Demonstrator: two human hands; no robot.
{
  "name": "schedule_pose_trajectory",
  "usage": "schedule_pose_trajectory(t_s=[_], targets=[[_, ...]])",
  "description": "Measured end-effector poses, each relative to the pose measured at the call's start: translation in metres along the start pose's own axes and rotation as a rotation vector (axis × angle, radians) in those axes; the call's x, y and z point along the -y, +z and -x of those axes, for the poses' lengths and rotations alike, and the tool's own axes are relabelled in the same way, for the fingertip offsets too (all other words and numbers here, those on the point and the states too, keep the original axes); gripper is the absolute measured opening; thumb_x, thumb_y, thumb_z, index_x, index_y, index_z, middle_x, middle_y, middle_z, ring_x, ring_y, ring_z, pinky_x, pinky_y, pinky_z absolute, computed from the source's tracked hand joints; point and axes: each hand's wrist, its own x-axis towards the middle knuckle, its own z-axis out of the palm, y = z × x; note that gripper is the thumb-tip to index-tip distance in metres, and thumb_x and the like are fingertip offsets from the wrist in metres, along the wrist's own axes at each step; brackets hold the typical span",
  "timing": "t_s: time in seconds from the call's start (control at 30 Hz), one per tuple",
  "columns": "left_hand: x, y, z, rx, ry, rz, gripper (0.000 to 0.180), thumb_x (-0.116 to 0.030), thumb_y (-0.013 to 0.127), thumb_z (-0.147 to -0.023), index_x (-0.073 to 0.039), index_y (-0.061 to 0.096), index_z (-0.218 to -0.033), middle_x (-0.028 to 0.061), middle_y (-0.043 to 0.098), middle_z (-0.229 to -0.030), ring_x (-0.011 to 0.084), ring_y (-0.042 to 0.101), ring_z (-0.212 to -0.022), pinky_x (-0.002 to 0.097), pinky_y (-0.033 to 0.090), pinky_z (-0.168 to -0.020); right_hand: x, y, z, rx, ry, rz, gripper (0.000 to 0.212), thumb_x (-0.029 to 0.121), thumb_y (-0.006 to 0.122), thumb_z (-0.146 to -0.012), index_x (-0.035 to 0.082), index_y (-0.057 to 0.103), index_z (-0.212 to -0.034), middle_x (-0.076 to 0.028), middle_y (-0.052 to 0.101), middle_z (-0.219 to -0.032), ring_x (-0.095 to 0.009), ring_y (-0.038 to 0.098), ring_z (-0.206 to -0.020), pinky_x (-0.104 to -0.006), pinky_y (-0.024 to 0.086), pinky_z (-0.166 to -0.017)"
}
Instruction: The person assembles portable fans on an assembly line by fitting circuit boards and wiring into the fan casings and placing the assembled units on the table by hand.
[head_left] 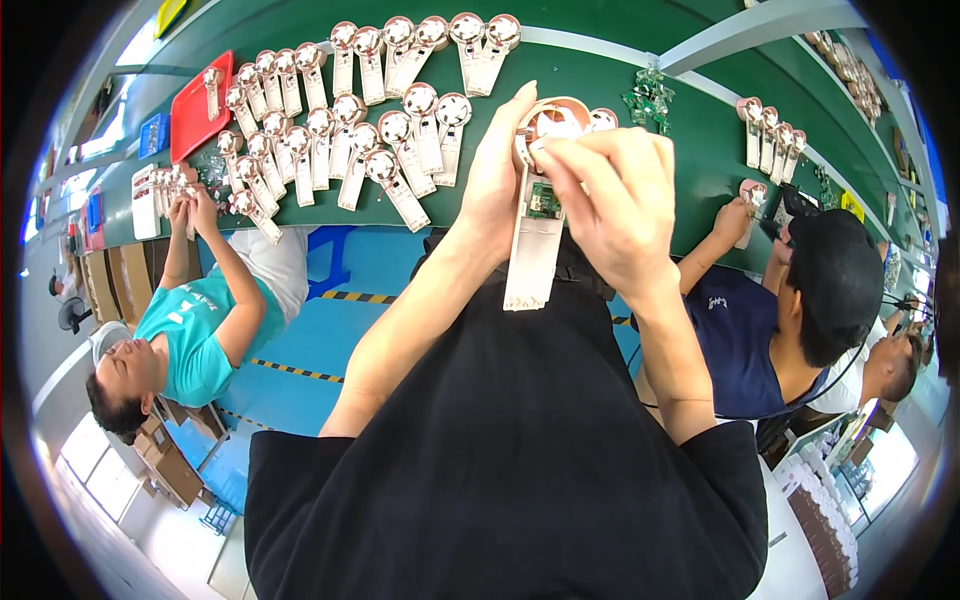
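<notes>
Held up before my chest is a pale pinkish handheld fan body (533, 258), with a round head at the top and a long flat handle hanging down. A small green circuit board (544, 203) shows in an opening in the handle. My left hand (488, 190) is closed round the left side of the head, its thumb pointing up. My right hand (625, 205) has thumb and forefinger pinched together at the head's lower rim; whatever they hold is hidden behind the fingers.
Many similar fan bodies (395, 130) lie in rows on the green table (590, 75). A red tray (200, 118) stands far left, and loose green circuit boards (650, 98) are piled at the back. Co-workers sit on my left (190, 320) and right (760, 320).
</notes>
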Motion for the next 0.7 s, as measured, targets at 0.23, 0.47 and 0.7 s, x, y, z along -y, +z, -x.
schedule_pose_trajectory(t_s=[0.23,0.47,0.7], targets=[[-0.001,-0.021,-0.012,0.136,0.015,0.065,0.041,-0.041,0.041,-0.1,-0.006,0.063,-0.098,0.0074,0.068,-0.086,0.0167,0.066,-0.075,0.0308,0.055,-0.067,-0.003,-0.009,0.003,0.073,0.348,-0.056,0.013,0.008,0.076,-0.076,0.006,0.067,-0.086,-0.002,0.057,-0.076,-0.018,0.055,-0.072,-0.0321,0.038,-0.07],[-0.003,-0.019,-0.009,0.068,-0.036,0.062,0.044,-0.044,0.042,-0.099,-0.006,0.062,-0.098,0.0096,0.069,-0.086,0.0179,0.067,-0.071,0.0311,0.056,-0.062,0.004,-0.011,0.001,-0.027,0.417,-0.186,0.025,0.005,0.078,-0.074,0.005,0.069,-0.097,-0.004,0.06,-0.088,-0.016,0.057,-0.073,-0.0289,0.043,-0.067],[-0.01,-0.029,-0.016,0.073,-0.07,0.039,0.047,-0.046,0.04,-0.099,-0.005,0.061,-0.098,0.0119,0.069,-0.084,0.0211,0.069,-0.069,0.0322,0.057,-0.06,0.017,-0.023,0.022,-0.047,0.174,-0.176,0.018,-0.005,0.077,-0.071,0.0,0.067,-0.086,-0.008,0.062,-0.078,-0.023,0.058,-0.076,-0.0345,0.049,-0.071]])
